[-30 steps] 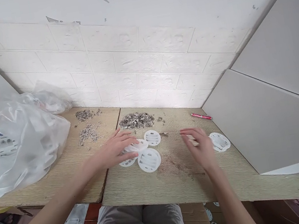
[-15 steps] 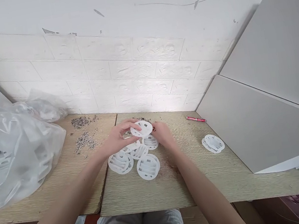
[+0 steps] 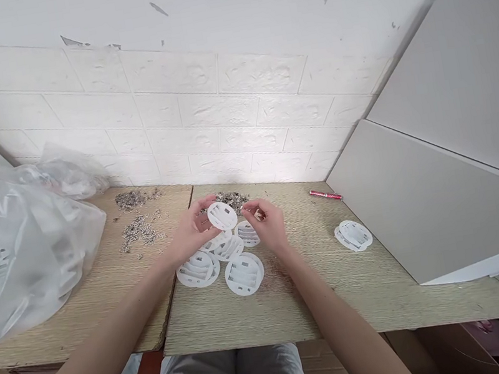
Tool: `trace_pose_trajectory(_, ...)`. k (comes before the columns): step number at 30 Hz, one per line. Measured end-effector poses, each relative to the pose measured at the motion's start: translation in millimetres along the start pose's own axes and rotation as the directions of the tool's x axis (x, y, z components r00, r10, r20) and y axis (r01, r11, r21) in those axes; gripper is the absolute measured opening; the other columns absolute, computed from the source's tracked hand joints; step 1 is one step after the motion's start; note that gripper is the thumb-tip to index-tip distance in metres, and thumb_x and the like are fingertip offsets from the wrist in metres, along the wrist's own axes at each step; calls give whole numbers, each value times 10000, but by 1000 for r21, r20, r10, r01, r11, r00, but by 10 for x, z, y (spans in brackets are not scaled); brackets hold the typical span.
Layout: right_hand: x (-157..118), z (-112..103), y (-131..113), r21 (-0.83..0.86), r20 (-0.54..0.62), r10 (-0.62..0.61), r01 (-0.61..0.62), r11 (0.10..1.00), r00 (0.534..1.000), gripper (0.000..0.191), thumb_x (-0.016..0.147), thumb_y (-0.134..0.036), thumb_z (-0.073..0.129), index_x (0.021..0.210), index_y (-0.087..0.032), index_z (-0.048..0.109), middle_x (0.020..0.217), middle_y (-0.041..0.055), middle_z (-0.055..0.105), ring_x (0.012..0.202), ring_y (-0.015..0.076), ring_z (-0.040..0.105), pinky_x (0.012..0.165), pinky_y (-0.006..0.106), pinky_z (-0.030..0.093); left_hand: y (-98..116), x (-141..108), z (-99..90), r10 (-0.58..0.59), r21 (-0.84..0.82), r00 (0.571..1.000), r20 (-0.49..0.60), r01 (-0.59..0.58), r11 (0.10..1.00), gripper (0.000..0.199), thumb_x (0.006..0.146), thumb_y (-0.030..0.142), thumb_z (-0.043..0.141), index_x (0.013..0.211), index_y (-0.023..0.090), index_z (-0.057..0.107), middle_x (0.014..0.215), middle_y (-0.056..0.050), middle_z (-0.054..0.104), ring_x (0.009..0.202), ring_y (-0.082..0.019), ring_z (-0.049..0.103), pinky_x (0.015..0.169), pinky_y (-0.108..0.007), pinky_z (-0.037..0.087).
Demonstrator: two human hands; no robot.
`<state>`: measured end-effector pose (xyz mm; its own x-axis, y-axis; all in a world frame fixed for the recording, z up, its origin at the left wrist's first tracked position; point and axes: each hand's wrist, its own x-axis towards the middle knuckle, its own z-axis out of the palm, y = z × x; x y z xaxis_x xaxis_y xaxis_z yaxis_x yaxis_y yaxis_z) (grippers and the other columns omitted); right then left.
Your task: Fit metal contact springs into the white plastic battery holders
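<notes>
1. Bulging at the far left, a large bag (image 3: 52,256) of creased, glossy, see-through plastic shows pale moulded parts through its skin.
2. Beside it, small metallic-looking bits (image 3: 139,231) lie scattered in two loose, gritty patches on the wood-grain tabletop (image 3: 114,259).
3. The left hand (image 3: 186,235) grips the rim of a thin white disc (image 3: 222,216) between thumb and fingers, holding it raised and tilted above the tabletop; small cut-outs pierce its smooth, plastic-looking face.
4. Under and in front of that hand, more round white discs (image 3: 244,274) lie flat, several overlapping, their surfaces marked with ridges and slots.
5. Just behind the raised disc sits a dense, grainy heap (image 3: 232,198) of silvery bits, with the white wall (image 3: 200,112) beyond it, moulded in rough brick relief.
6. The right hand (image 3: 268,222) is curled near the disc's right edge, thumb and fingertips drawn close together; whether they pinch a tiny piece cannot be told.
7. Farther right, a slim, shiny red pen (image 3: 325,194) lies behind a small overlapping group of white discs (image 3: 356,235).
8. At the right edge, a smooth, matte grey panel (image 3: 422,197) slants alongside the tabletop.
</notes>
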<state>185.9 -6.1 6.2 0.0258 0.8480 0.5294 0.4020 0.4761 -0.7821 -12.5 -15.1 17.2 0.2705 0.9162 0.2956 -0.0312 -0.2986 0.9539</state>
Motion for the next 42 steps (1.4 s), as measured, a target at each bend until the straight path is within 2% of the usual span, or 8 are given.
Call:
trace_pose_trajectory(5, -37, 66, -84, 134, 51, 64, -71, 988, 997, 238, 802, -359, 610, 968, -215, 702, 925, 49, 708, 754, 180, 592, 638, 306, 461, -20, -19, 17, 183, 301, 982, -40, -163, 940, 680, 725, 212, 698, 1337, 249, 403, 1145, -67, 454, 1053, -180, 560, 914, -374, 524)
trace_pose_trajectory(9, -75, 111, -132, 179, 64, 120, -130, 975, 991, 217, 792, -366, 622, 922, -219, 713, 930, 44, 706, 708, 166, 574, 605, 300, 449, -22, -69, 25, 333, 581, 942, 41, -294, 759, 565, 782, 170, 615, 1315, 245, 444, 1101, -76, 445, 1044, -191, 503, 881, -374, 532)
trace_pose_trajectory(12, -98, 146, -166, 214, 80, 138, -152, 965, 987, 195, 770, -349, 639, 894, -215, 706, 897, 37, 694, 719, 163, 573, 602, 287, 451, -19, -91, 30, 446, 678, 889, 103, -391, 623, 473, 787, 128, 582, 1239, 234, 490, 1072, -79, 455, 1045, -203, 493, 880, -370, 518)
trace_pose_trajectory(17, -122, 166, -238, 239, 104, 158, -179, 954, 982, 156, 747, -302, 659, 861, -211, 712, 823, 24, 692, 733, 171, 594, 632, 292, 464, -35, -99, 23, 583, 729, 802, 125, -473, 495, 478, 744, 47, 570, 1183, 223, 501, 1033, -71, 449, 1018, -200, 506, 878, -352, 492)
trace_pose_trajectory(26, -184, 199, -283, 146, -16, 97, -94, 985, 995, 105, 754, -312, 678, 784, -220, 721, 831, 31, 716, 809, 205, 629, 758, 346, 492, 3, -132, 52, 640, 738, 743, 199, -543, 401, 417, 766, 19, 522, 1137, 207, 503, 1011, -75, 412, 1011, -190, 502, 857, -324, 506)
trace_pose_trajectory(36, -201, 201, -325, 24, 60, -128, 127, 992, 990, 206, 890, -297, 536, 885, -212, 724, 898, 57, 700, 877, 196, 601, 792, 350, 469, -13, -110, 23, 725, 756, 668, 171, -561, 338, 392, 739, 12, 560, 1092, 180, 530, 977, -71, 420, 929, -189, 491, 781, -311, 494)
trace_pose_trajectory(39, -200, 204, -329, 59, 65, -79, 75, 995, 995, 191, 864, -264, 553, 926, -211, 725, 919, 56, 696, 874, 191, 597, 736, 322, 469, -21, -101, 17, 727, 756, 663, 177, -565, 330, 398, 739, 5, 547, 1094, 184, 531, 974, -70, 420, 935, -192, 490, 776, -314, 493)
trace_pose_trajectory(42, -187, 196, -327, 130, 76, 73, -83, 988, 994, 153, 827, -285, 591, 865, -203, 715, 868, 42, 692, 800, 180, 594, 670, 297, 452, -29, -99, 20, 722, 755, 664, 195, -571, 322, 405, 731, -2, 545, 1089, 188, 529, 976, -72, 422, 955, -198, 483, 783, -319, 496)
